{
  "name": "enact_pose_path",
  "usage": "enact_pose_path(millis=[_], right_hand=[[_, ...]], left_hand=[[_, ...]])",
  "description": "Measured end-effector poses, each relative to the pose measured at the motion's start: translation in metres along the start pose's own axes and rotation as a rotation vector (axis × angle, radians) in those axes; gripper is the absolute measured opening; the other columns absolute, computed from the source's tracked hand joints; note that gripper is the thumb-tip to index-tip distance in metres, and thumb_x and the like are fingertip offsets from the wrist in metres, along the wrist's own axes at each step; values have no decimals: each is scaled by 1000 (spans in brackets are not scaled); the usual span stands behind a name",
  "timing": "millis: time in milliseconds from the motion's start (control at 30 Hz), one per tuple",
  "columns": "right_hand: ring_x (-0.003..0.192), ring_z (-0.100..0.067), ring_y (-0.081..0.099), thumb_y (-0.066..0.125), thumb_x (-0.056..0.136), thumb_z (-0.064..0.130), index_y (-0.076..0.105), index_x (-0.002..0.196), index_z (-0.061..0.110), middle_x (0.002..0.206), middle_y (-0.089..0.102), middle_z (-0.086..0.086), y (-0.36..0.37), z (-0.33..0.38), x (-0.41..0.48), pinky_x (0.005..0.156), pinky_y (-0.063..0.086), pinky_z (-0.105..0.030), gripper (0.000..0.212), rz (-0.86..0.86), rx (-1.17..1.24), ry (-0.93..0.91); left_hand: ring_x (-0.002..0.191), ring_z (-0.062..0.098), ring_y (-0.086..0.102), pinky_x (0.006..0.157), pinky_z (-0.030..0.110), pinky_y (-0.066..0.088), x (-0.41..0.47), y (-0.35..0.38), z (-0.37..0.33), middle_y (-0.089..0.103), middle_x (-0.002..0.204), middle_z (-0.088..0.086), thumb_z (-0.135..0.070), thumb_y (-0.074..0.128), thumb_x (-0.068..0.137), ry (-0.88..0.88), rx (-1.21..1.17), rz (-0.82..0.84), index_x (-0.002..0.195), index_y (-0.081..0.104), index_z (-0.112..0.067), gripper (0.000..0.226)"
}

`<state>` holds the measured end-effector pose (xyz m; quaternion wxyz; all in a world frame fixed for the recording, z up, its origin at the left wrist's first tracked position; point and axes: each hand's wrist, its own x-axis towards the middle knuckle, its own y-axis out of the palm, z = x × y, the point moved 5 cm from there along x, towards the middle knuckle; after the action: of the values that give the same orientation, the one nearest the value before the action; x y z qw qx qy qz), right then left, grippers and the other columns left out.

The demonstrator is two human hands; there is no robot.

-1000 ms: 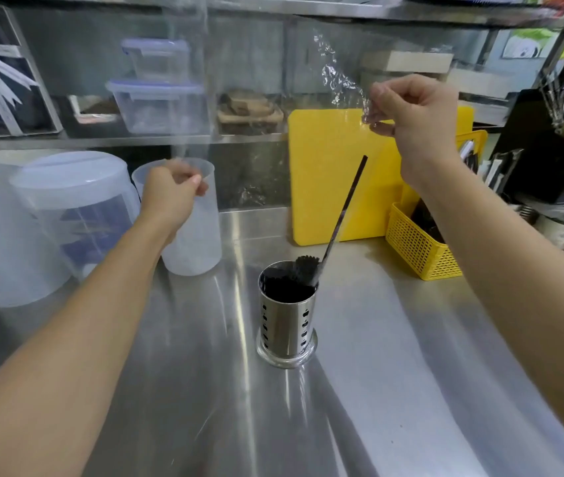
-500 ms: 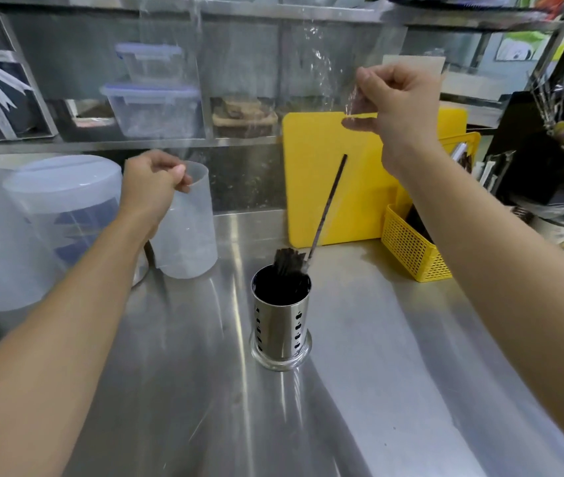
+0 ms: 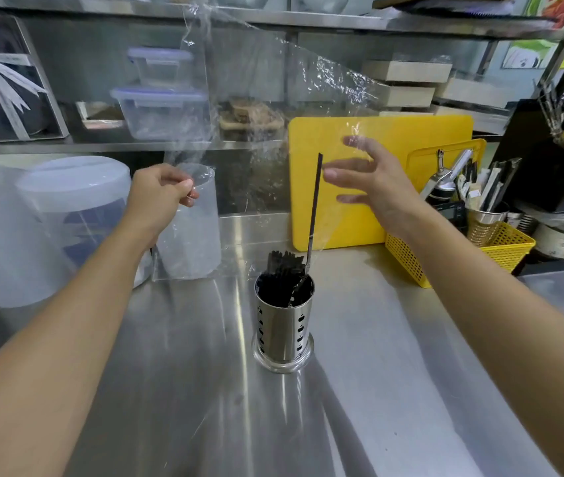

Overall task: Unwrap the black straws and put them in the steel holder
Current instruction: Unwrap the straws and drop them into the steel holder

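Right hand [image 3: 373, 180] released wrap [image 3: 267, 98] (fingers spread), straws [image 3: 284, 266] upright in holder [image 3: 284, 327]

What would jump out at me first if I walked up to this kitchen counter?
Probably the big clear plastic wrap hanging in mid-air, pinched by the left hand while the right hand is open beside it. Below, mid-counter, stands the perforated steel holder full of black straws, with a bright yellow cutting board leaning behind it.
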<state>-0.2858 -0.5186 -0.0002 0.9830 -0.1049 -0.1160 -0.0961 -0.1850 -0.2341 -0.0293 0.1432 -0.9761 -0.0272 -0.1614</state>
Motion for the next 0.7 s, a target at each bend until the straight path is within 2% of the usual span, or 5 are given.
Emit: enact_pose_path(millis=[67,167,333,533,700], right_hand=[[106,-21,63,79,55,29,37,131,22,116,65,-6,-2,-22,-6,83,54,-43,87,30,129,107],[106,-21,63,76,69,15,55,118,21,117,65,-8,5,-49,-15,83,56,-41,54,126,36,201],[87,-21,65,68,80,9,69,92,11,85,70,-5,22,-60,-19,81,53,-38,12,101,-80,145],[71,-32,59,61,83,-2,64,90,-11,78,63,-20,34,-60,-28,64,57,-35,11,6,-69,80],[87,-36,67,58,85,-1,54,82,15,93,66,-25,34,-47,-26,71,57,-44,17,-17,-202,1]], left_hand=[[72,12,65,85,36,53,0,-2,0,67,77,-3,-11,57,88,5,-11,-18,77,62,-27,19],[74,14,64,83,33,53,-1,-2,-1,67,79,-2,-11,57,88,10,-4,-5,79,61,-26,19],[74,10,65,75,25,49,-7,4,-4,67,79,-4,-11,55,90,36,39,56,79,61,-25,19],[80,12,65,82,30,50,-11,1,1,68,82,-4,-12,55,90,-1,35,75,81,63,-26,19],[81,17,66,85,36,53,-14,-9,-4,69,85,2,-12,57,89,-2,-31,72,81,63,-26,18]])
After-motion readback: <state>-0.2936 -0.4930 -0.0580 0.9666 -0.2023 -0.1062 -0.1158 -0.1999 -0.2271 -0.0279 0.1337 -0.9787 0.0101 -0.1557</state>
